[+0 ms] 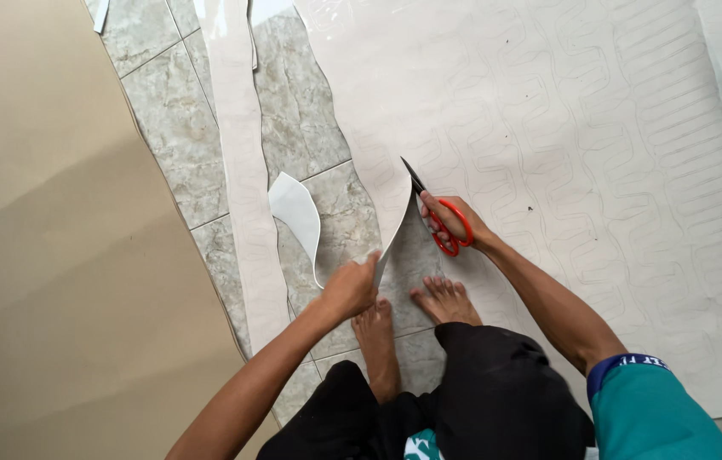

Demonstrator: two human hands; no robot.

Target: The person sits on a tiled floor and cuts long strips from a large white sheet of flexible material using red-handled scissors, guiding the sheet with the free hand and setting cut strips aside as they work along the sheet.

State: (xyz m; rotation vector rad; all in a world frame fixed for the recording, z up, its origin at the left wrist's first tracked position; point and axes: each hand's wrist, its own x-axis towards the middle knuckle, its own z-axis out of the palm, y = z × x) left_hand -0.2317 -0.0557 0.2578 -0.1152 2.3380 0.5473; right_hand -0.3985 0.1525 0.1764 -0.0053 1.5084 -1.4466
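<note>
**Scissors partway along a traced line, strip lifted clear**

On the tiled floor (174,111), a person squats barefoot over a large pale sheet (565,153) that covers the floor's right side and is pencilled all over with rows of looping, comb-like outlines. The right hand (446,220) has its fingers through the red handles of a pair of scissors (438,213), grip closed around them; the dark blades point up and away from the body, biting into the sheet's left edge. How wide the blades stand cannot be told.

The left hand (351,285) has its grip pinched on the cut strip (391,217), holding it up off the floor just in front of the toes so that it curls upright beside the blades. A small curved white offcut (297,213) lies on the tiles just left of that, and a long narrow strip (242,170) runs from the floor's far edge toward the person. A broad tan sheet (46,255) covers the floor's left side.

By the look of it, the step in hand is cutting along the sheet's left margin, with much of the line ahead uncut. The next stroke would call for the left hand keeping the freed strip taut and raised, and the blades following the curve without straying into the traced shapes.
</note>
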